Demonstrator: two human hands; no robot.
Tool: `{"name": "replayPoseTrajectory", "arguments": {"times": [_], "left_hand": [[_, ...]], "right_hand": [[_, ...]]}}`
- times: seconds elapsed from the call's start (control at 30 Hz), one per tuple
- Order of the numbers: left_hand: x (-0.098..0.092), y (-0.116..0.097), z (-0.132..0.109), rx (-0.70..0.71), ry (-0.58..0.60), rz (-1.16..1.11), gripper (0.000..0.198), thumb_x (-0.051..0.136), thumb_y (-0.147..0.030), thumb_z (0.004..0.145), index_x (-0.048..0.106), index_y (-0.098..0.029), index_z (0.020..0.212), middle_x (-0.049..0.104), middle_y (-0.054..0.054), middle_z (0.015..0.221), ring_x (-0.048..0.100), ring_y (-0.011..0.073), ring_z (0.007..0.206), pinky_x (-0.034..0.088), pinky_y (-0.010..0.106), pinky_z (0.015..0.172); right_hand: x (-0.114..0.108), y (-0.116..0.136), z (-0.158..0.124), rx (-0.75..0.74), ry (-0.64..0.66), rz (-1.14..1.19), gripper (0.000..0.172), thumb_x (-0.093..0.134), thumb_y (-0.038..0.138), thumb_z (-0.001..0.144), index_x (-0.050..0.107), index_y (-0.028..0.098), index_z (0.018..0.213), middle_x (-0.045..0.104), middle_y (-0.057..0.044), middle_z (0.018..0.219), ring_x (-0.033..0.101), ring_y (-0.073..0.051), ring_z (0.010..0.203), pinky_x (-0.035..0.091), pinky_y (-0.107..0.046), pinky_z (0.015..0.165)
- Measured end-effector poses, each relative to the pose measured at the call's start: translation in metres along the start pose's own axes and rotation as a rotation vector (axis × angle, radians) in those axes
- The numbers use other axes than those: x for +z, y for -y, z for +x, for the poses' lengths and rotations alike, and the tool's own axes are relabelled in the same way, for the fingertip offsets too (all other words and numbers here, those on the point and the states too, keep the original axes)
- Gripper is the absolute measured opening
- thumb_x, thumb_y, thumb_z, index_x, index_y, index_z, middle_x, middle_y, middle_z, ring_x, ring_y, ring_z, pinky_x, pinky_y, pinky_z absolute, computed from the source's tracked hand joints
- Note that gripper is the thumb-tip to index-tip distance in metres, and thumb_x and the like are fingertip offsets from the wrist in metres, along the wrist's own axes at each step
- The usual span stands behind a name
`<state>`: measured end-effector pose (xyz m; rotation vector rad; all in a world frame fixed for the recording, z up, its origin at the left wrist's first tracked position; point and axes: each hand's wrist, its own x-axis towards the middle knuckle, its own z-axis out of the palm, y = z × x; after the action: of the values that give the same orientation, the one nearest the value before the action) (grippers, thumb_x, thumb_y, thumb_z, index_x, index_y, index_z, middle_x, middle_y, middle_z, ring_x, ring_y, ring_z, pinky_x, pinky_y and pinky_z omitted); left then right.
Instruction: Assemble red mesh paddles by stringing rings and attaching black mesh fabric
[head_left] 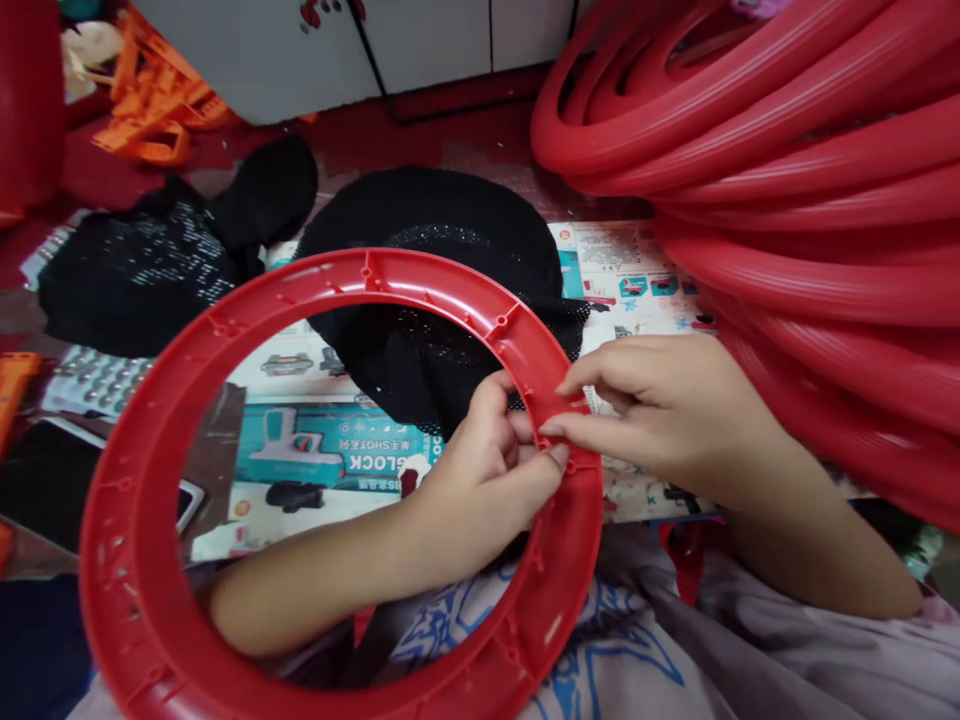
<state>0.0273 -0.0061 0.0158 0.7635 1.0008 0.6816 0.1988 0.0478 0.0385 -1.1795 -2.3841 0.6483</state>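
Note:
A large red plastic ring (106,530), its ribbed hollow side with small posts turned up, rests tilted over the lap. From inside the ring's opening, my left hand (499,475) grips its right side, fingers curled at the inner rim and thumb on top. My right hand (637,400) reaches in from the right, thumb and forefinger bent close together at the channel beside the left fingertips. Whatever those fingertips may hold is too small to see. Behind the ring lies black mesh fabric (435,205) shaped round, partly covered by the ring.
Red ring tubes (810,190) are stacked high at the right. Printed cardboard (315,450) covers the floor beneath the ring. More black fabric (142,260), a tray of small shiny pieces (97,380) and a dark phone-like slab (45,470) lie left. Orange plastic parts (154,100) sit behind.

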Motion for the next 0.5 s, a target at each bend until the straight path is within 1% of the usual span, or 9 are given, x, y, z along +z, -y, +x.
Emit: {"name": "replayPoseTrajectory", "arguments": {"times": [0.07,0.13,0.2,0.23,0.3,0.33,0.4,0.5], "left_hand": [[-0.004,0.0,0.001,0.031,0.009,0.068,0.029,0.052,-0.02,0.09,0.037,-0.024,0.114,0.059,-0.004,0.089,0.06,0.0096,0.075,0.049,0.02,0.063],[-0.008,-0.001,0.001,0.067,0.003,0.195,0.025,0.048,-0.019,0.091,0.037,-0.023,0.113,0.06,-0.003,0.092,0.06,0.0117,0.08,0.05,0.023,0.068],[-0.011,-0.003,0.001,0.082,-0.004,0.39,0.024,0.046,-0.018,0.09,0.037,-0.021,0.113,0.06,0.002,0.103,0.06,0.0164,0.094,0.051,0.031,0.081],[-0.012,-0.004,0.001,0.075,0.008,0.492,0.025,0.045,-0.018,0.09,0.037,-0.02,0.114,0.06,0.006,0.11,0.059,0.0196,0.103,0.049,0.035,0.089],[-0.012,-0.007,-0.001,0.057,0.069,0.632,0.032,0.045,-0.019,0.089,0.033,-0.018,0.119,0.056,0.012,0.12,0.055,0.025,0.115,0.045,0.042,0.099],[-0.011,-0.009,-0.002,0.051,0.11,0.663,0.035,0.045,-0.021,0.089,0.031,-0.017,0.121,0.056,0.014,0.121,0.055,0.0267,0.116,0.045,0.044,0.098],[-0.01,-0.011,-0.004,0.054,0.186,0.679,0.038,0.044,-0.025,0.089,0.028,-0.016,0.122,0.057,0.016,0.118,0.058,0.0278,0.111,0.049,0.044,0.092],[-0.01,-0.015,-0.006,0.057,0.235,0.71,0.035,0.043,-0.025,0.09,0.028,-0.017,0.12,0.057,0.017,0.117,0.061,0.0279,0.102,0.051,0.045,0.084]], "right_hand": [[-0.001,-0.003,-0.002,-0.052,-0.011,-0.025,0.007,0.068,0.024,0.083,0.073,0.02,0.082,0.065,0.003,0.064,0.056,-0.01,0.057,0.035,-0.023,0.053],[-0.003,-0.006,-0.004,-0.122,-0.005,-0.089,0.015,0.061,0.026,0.089,0.074,0.019,0.084,0.065,0.0,0.067,0.057,-0.011,0.061,0.036,-0.024,0.055],[-0.005,-0.008,-0.006,-0.189,0.001,-0.188,0.022,0.055,0.026,0.093,0.073,0.017,0.085,0.063,-0.002,0.07,0.055,-0.013,0.062,0.035,-0.025,0.056],[-0.005,-0.009,-0.007,-0.223,0.002,-0.229,0.022,0.054,0.025,0.093,0.073,0.016,0.085,0.061,-0.003,0.071,0.054,-0.013,0.063,0.034,-0.026,0.056],[-0.004,-0.009,-0.008,-0.299,0.0,-0.264,0.022,0.051,0.019,0.093,0.072,0.016,0.086,0.059,-0.003,0.075,0.051,-0.013,0.065,0.034,-0.026,0.057],[-0.003,-0.008,-0.008,-0.336,-0.008,-0.264,0.022,0.05,0.016,0.092,0.071,0.017,0.086,0.058,-0.003,0.075,0.049,-0.013,0.066,0.033,-0.026,0.057],[0.0,-0.007,-0.007,-0.397,-0.034,-0.244,0.023,0.049,0.013,0.092,0.07,0.017,0.084,0.058,-0.002,0.075,0.048,-0.013,0.067,0.033,-0.025,0.058],[0.004,-0.009,-0.004,-0.411,-0.06,-0.204,0.025,0.048,0.018,0.094,0.07,0.017,0.084,0.059,-0.002,0.075,0.048,-0.013,0.067,0.034,-0.025,0.058]]}}
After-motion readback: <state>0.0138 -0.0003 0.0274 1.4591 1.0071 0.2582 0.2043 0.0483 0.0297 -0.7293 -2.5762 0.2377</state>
